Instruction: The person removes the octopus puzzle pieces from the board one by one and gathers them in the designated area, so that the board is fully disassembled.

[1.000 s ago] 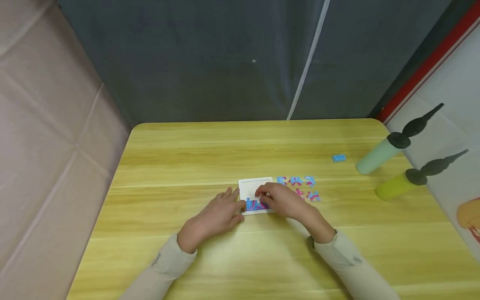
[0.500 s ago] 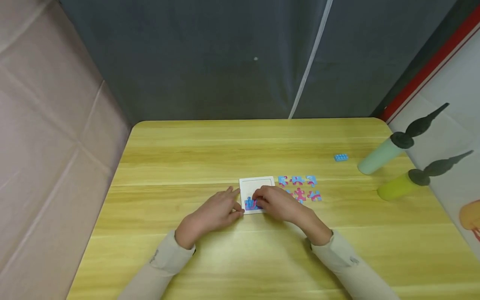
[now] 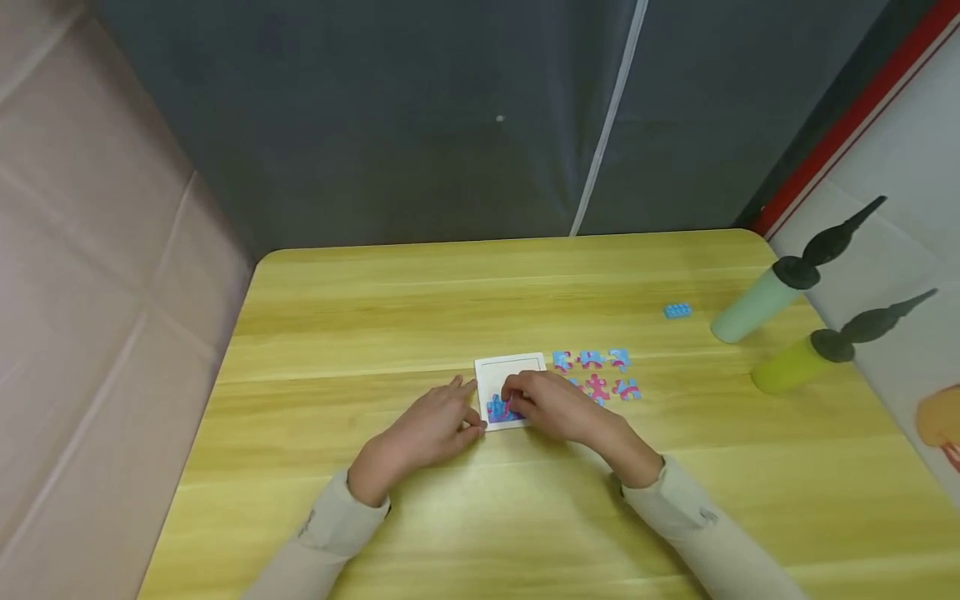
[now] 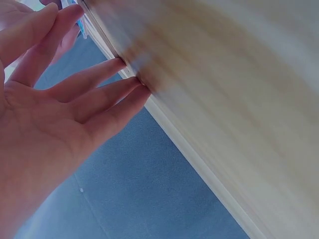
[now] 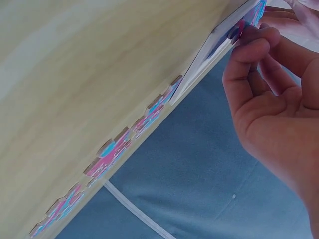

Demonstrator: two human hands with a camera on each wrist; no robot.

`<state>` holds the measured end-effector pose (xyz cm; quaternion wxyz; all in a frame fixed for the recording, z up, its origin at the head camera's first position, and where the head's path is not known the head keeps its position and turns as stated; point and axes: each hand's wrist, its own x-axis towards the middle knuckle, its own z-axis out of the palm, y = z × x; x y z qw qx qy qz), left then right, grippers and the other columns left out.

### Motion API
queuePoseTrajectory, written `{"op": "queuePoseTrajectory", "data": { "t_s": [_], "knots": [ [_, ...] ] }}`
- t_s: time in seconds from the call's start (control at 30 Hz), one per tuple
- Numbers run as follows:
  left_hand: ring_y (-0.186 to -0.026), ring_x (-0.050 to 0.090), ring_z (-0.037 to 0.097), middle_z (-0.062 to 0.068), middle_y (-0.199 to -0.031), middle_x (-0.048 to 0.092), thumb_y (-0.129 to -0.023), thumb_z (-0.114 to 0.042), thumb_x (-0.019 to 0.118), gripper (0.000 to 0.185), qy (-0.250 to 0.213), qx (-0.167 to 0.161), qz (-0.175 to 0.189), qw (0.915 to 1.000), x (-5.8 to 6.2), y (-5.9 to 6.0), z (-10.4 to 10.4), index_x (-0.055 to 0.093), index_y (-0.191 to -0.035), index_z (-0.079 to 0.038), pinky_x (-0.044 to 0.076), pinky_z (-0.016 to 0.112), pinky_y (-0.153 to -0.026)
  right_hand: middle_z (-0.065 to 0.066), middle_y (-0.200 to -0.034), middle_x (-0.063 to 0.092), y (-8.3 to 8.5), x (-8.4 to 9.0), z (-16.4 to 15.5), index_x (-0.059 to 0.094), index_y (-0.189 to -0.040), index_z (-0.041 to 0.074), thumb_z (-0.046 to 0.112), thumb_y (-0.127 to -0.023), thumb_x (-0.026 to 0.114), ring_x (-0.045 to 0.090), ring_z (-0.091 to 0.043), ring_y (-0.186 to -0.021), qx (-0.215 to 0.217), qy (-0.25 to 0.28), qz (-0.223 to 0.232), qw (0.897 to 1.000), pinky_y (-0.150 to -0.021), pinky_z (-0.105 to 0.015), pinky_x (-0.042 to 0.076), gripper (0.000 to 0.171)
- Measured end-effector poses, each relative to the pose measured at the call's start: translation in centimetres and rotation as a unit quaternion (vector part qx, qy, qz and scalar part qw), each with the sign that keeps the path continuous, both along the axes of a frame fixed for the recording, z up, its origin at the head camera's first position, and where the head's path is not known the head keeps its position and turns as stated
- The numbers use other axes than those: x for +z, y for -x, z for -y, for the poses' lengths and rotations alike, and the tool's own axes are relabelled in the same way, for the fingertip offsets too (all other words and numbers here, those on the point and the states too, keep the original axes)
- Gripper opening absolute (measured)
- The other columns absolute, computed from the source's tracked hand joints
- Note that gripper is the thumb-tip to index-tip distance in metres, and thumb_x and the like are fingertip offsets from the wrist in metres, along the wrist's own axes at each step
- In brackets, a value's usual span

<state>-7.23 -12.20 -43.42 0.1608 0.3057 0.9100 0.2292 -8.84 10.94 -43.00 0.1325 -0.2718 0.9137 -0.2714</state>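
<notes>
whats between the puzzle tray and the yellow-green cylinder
In the head view: the right hand over the right edge of the puzzle tray, two rows of puzzle pieces, then bare tabletop up to the yellow-green cylinder.

I count two hands of mine, a left hand [image 3: 427,427] and a right hand [image 3: 557,407], with two pale sleeves [image 3: 330,518]. I count one white puzzle tray [image 3: 501,373] and six loose jigsaw pieces [image 3: 597,386] in view; the pieces inside I cannot number, my right hand covering part. I also see one blue toy brick [image 3: 677,311], two black-topped bottles [image 3: 759,307] and one table [image 3: 375,317].
</notes>
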Motion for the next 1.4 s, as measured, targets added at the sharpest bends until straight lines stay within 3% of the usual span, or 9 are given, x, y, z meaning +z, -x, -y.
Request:
{"op": "queuePoseTrajectory", "data": {
  "t_s": [0.4, 1.03, 1.4],
  "knots": [
    [-0.151, 0.034, 0.05, 0.026, -0.16, 0.042, -0.1, -0.026, 0.067, 0.022, -0.009, -0.001, 0.0, 1.0, -0.29, 0.16, 0.1, 0.083, -0.102, -0.011, 0.033, 0.058, -0.123, 0.003, -0.085, 0.071, 0.24, -0.17, 0.04, 0.072, -0.096, 0.013, 0.011, -0.102, 0.063, 0.052, -0.005, -0.066, -0.006, 0.007, 0.006, 1.0, -0.064, -0.022, 0.045, 0.011],
    [-0.15, 0.033, 0.052, 0.027, -0.159, 0.043, -0.1, -0.025, 0.066, 0.022, -0.004, -0.008, -0.002, 1.0, -0.21, 0.28, 0.06, 0.082, -0.101, -0.01, 0.034, 0.059, -0.122, 0.007, -0.083, 0.07, 0.25, -0.51, 0.38, 0.065, -0.088, 0.017, 0.014, -0.099, 0.067, 0.055, -0.003, -0.069, -0.011, 0.025, -0.007, 1.0, -0.067, -0.021, 0.046, 0.011],
    [-0.15, 0.035, 0.052, 0.027, -0.158, 0.044, -0.1, -0.024, 0.066, 0.021, -0.008, -0.008, -0.001, 0.9999, -0.26, 0.23, 0.08, 0.082, -0.1, -0.011, 0.035, 0.059, -0.121, 0.005, -0.087, 0.073, 0.13, -0.23, 0.02, 0.071, -0.098, 0.014, 0.014, -0.1, 0.068, 0.06, -0.004, -0.073, -0.035, 0.051, 0.014, 0.998, -0.067, -0.022, 0.049, 0.004]
  ]
}}
